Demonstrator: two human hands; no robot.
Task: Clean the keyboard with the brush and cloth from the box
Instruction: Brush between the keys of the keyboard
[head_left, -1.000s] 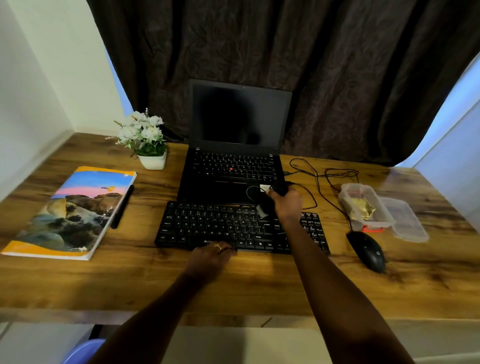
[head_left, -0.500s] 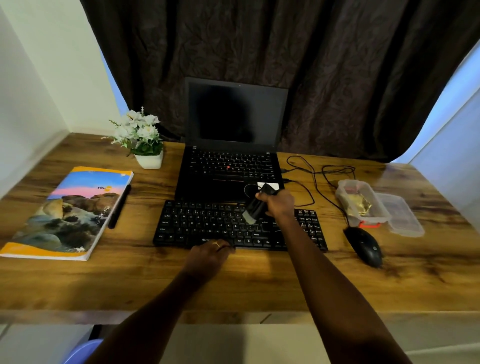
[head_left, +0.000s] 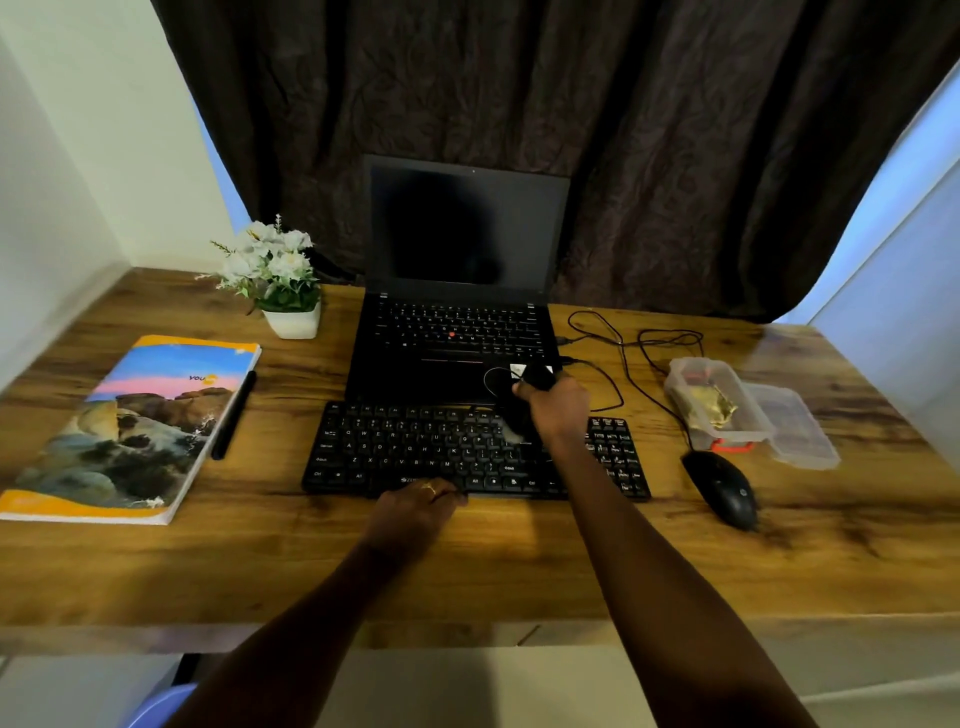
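Observation:
A black keyboard (head_left: 415, 452) lies flat on the wooden desk in front of a laptop. My right hand (head_left: 558, 408) grips a black brush (head_left: 519, 410), its pale bristles touching the keys at the keyboard's right-centre. My left hand (head_left: 415, 512) rests on the keyboard's near edge, its fingers curled and pressing on the frame. A clear plastic box (head_left: 719, 405) stands at the right with a yellowish cloth (head_left: 711, 408) crumpled inside. Its lid (head_left: 795, 431) lies beside it.
An open black laptop (head_left: 457, 291) stands behind the keyboard. A black mouse (head_left: 722, 488) and loose cables (head_left: 623, 343) lie to the right. On the left are a book (head_left: 130, 426), a pen (head_left: 234, 415) and a potted plant (head_left: 280, 280). A dark curtain hangs behind the desk.
My right hand has moved the brush a little back and forth over the right-centre keys. My left hand has stayed on the keyboard's near edge.

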